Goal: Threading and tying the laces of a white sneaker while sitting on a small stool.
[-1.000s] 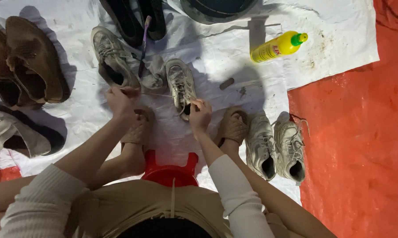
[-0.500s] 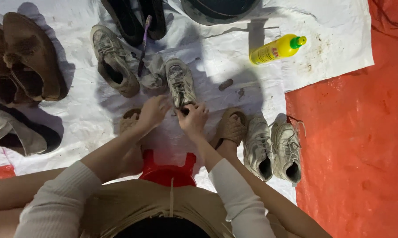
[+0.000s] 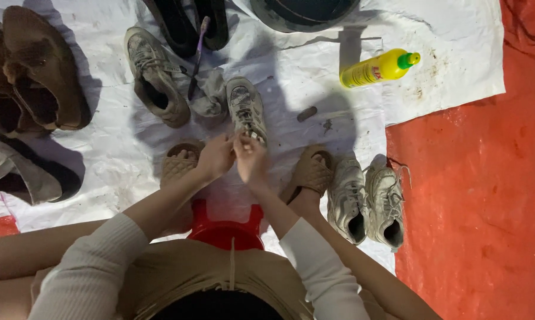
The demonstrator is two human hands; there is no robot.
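Two hands, left hand (image 3: pixel 216 155) and right hand (image 3: pixel 251 159), fingers pinched together on the near end of a grey sneaker (image 3: pixel 246 110) lying on the white sheet (image 3: pixel 457 71). Risk: dirt transfers to the sheet; nearby yellow bottle (image 3: pixel 379 68) could roll if knocked.

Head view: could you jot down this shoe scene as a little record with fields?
left hand: at the heel end of the grey sneaker, touching it
right hand: at the same heel end, close beside the left
near the sneaker: grey cloth, second worn sneaker
right side: pair of pale sneakers, yellow bottle lying down
surface: white sheet on red floor
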